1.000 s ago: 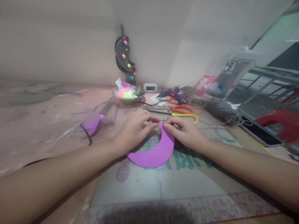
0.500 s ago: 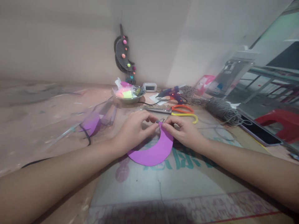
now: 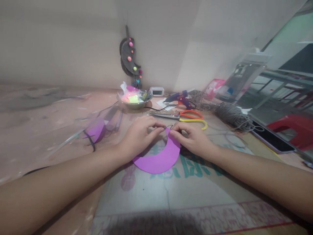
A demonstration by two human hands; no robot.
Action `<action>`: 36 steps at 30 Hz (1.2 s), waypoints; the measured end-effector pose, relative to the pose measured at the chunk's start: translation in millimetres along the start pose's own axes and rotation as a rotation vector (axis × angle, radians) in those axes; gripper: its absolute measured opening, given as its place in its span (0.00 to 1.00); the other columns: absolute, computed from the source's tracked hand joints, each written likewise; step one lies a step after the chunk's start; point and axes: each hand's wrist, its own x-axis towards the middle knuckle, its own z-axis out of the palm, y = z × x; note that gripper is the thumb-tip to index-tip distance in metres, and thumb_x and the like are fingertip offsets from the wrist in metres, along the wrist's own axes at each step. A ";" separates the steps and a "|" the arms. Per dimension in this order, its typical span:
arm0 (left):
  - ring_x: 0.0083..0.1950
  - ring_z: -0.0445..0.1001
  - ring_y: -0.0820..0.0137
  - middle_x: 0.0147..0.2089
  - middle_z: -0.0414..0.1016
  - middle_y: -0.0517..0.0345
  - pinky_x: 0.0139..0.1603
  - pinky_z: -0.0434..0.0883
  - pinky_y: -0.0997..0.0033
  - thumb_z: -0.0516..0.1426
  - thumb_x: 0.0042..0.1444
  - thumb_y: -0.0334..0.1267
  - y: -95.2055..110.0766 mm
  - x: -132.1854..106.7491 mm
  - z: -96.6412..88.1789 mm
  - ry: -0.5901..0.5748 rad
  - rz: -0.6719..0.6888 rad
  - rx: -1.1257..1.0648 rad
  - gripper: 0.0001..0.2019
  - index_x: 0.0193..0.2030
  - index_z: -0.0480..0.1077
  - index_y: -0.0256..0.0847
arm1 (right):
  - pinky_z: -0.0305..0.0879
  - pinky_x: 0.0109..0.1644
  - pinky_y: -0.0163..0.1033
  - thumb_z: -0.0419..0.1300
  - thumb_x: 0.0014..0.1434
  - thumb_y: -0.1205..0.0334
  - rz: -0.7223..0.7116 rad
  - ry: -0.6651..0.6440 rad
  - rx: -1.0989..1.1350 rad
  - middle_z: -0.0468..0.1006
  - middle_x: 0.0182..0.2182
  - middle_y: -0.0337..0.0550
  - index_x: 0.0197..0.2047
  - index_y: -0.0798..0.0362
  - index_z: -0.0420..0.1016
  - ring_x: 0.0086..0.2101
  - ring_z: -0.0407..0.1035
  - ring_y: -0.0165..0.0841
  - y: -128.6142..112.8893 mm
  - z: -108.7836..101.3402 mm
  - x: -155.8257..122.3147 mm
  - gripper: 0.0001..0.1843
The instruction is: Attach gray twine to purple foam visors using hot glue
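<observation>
A purple crescent cutout (image 3: 160, 162) in thin sheet material lies on the cardboard, its narrow tip pointing up between my hands. My left hand (image 3: 144, 137) is closed in a pinch at the left of that tip, on a strand of grey yarn. On the tip's right edge, my right hand (image 3: 192, 137) pinches the crescent with thumb and fingers. A small arc of the grey yarn (image 3: 169, 126) shows between the fingertips of both hands. Its ends are hidden by my fingers.
Scissors (image 3: 171, 115) with orange and yellow handles lie just beyond my hands. Behind them are a glue gun (image 3: 179, 98), a metal bowl (image 3: 135, 104) and a small digital clock (image 3: 156, 91). A grey yarn skein (image 3: 231, 116) and a phone (image 3: 272, 138) lie right; another purple piece (image 3: 96, 130) lies left.
The crescent has shifted very slightly left at its right edge. Both hands keep nearly the same pinch at its tip, and the surroundings stay as they were.
</observation>
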 end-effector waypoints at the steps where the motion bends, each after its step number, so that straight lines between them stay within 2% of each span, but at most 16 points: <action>1: 0.45 0.76 0.64 0.41 0.80 0.56 0.48 0.68 0.63 0.56 0.63 0.37 -0.3 0.1 0.0 -0.004 0.005 -0.002 0.08 0.42 0.76 0.42 | 0.61 0.31 0.35 0.55 0.62 0.58 0.008 0.001 0.002 0.74 0.25 0.39 0.27 0.53 0.70 0.27 0.66 0.30 -0.5 0.0 0.1 0.13; 4: 0.47 0.76 0.64 0.44 0.80 0.55 0.49 0.68 0.62 0.53 0.65 0.35 0.9 0.1 -0.5 -0.011 0.004 -0.027 0.10 0.45 0.76 0.42 | 0.60 0.31 0.35 0.55 0.62 0.58 0.039 0.008 0.010 0.73 0.24 0.38 0.26 0.53 0.69 0.26 0.65 0.29 -1.9 0.0 0.4 0.13; 8: 0.50 0.75 0.64 0.46 0.80 0.55 0.52 0.67 0.62 0.52 0.66 0.39 4.7 -0.8 -2.2 -0.005 -0.009 -0.058 0.11 0.46 0.75 0.42 | 0.60 0.31 0.35 0.55 0.62 0.58 0.044 0.010 0.016 0.72 0.23 0.38 0.27 0.53 0.69 0.26 0.64 0.29 -1.9 0.1 0.7 0.14; 11: 0.46 0.74 0.65 0.42 0.79 0.56 0.49 0.67 0.64 0.53 0.64 0.42 6.9 -0.5 -3.1 -0.014 -0.023 -0.061 0.10 0.41 0.74 0.40 | 0.61 0.32 0.35 0.55 0.62 0.57 0.019 0.003 0.004 0.74 0.25 0.39 0.27 0.53 0.70 0.28 0.66 0.30 -0.7 0.2 0.6 0.13; 15: 0.42 0.73 0.66 0.37 0.76 0.57 0.45 0.66 0.65 0.53 0.64 0.40 8.8 1.5 -3.6 -0.041 -0.040 -0.049 0.11 0.32 0.70 0.39 | 0.61 0.33 0.35 0.55 0.62 0.59 -0.023 -0.015 -0.012 0.75 0.27 0.40 0.27 0.53 0.70 0.29 0.67 0.31 0.7 0.2 0.6 0.12; 19: 0.40 0.72 0.66 0.35 0.76 0.57 0.44 0.66 0.65 0.53 0.64 0.39 8.4 2.5 -3.4 -0.062 -0.042 -0.031 0.11 0.31 0.69 0.39 | 0.61 0.34 0.35 0.55 0.62 0.59 -0.044 -0.027 -0.013 0.75 0.26 0.40 0.28 0.53 0.71 0.29 0.67 0.30 1.4 0.3 0.8 0.12; 23: 0.41 0.72 0.66 0.36 0.76 0.56 0.44 0.66 0.65 0.53 0.64 0.40 5.6 2.4 -2.6 -0.055 -0.032 -0.034 0.12 0.32 0.71 0.38 | 0.61 0.34 0.34 0.56 0.62 0.60 -0.059 -0.026 -0.011 0.74 0.26 0.40 0.28 0.54 0.71 0.28 0.66 0.29 2.1 0.6 0.6 0.12; 28: 0.45 0.74 0.66 0.41 0.79 0.55 0.47 0.67 0.65 0.49 0.67 0.40 5.1 0.7 -2.1 -0.031 -0.011 -0.076 0.14 0.40 0.74 0.39 | 0.61 0.33 0.34 0.56 0.62 0.60 -0.031 0.000 0.022 0.74 0.26 0.39 0.27 0.54 0.70 0.28 0.66 0.29 0.8 0.3 0.0 0.12; 32: 0.44 0.75 0.66 0.41 0.79 0.56 0.47 0.68 0.65 0.54 0.62 0.38 8.4 -0.7 -1.6 -0.008 -0.034 -0.061 0.09 0.43 0.74 0.39 | 0.60 0.32 0.34 0.55 0.63 0.57 0.039 0.011 0.017 0.73 0.24 0.38 0.26 0.53 0.68 0.27 0.65 0.29 -1.0 -0.5 0.5 0.15; 36: 0.42 0.74 0.66 0.39 0.78 0.57 0.46 0.68 0.65 0.57 0.59 0.36 9.5 -0.4 -0.6 0.003 -0.023 -0.018 0.07 0.42 0.74 0.38 | 0.60 0.32 0.34 0.54 0.63 0.57 0.045 0.009 0.014 0.72 0.24 0.39 0.26 0.53 0.68 0.27 0.65 0.29 -0.9 -0.8 0.8 0.15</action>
